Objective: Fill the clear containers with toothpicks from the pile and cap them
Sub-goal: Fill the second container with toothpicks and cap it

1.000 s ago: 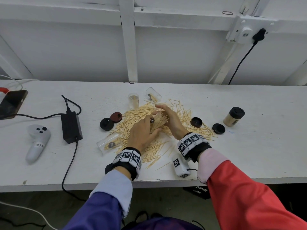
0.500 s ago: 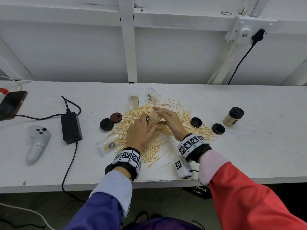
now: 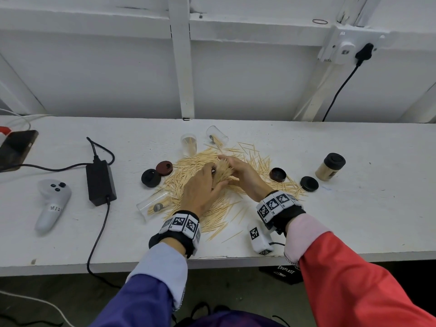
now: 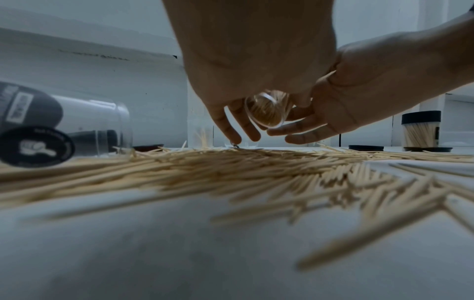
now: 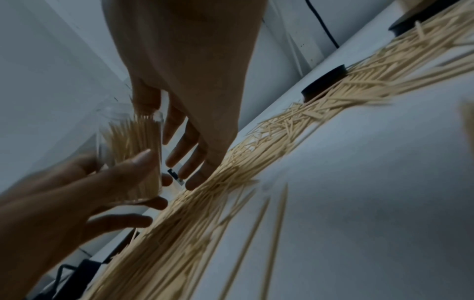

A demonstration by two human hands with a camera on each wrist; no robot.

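Note:
A clear container (image 3: 221, 172) packed with toothpicks is gripped by my left hand (image 3: 203, 185) just above the toothpick pile (image 3: 212, 223). In the right wrist view its wall (image 5: 133, 146) sits between the left thumb and fingers. My right hand (image 3: 236, 166) has its thumb at the container's mouth and its fingers stretched straight toward the pile (image 5: 231, 162). The left wrist view shows the container's round base (image 4: 266, 111) under my left hand (image 4: 242, 125). Loose caps lie around the pile: dark red (image 3: 164, 167), black (image 3: 151, 177), dark (image 3: 278, 174), black (image 3: 309, 183).
One clear container (image 3: 188, 145) stands upright behind the pile; two others (image 3: 217, 138) (image 3: 154, 204) lie on their sides. A capped full container (image 3: 330, 169) stands right. On the left are a power adapter (image 3: 101, 182), a controller (image 3: 53, 204) and a phone (image 3: 16, 149).
Both hands stay over the pile with the container. The right hand's fingers have shifted a little to the left across the container's mouth.

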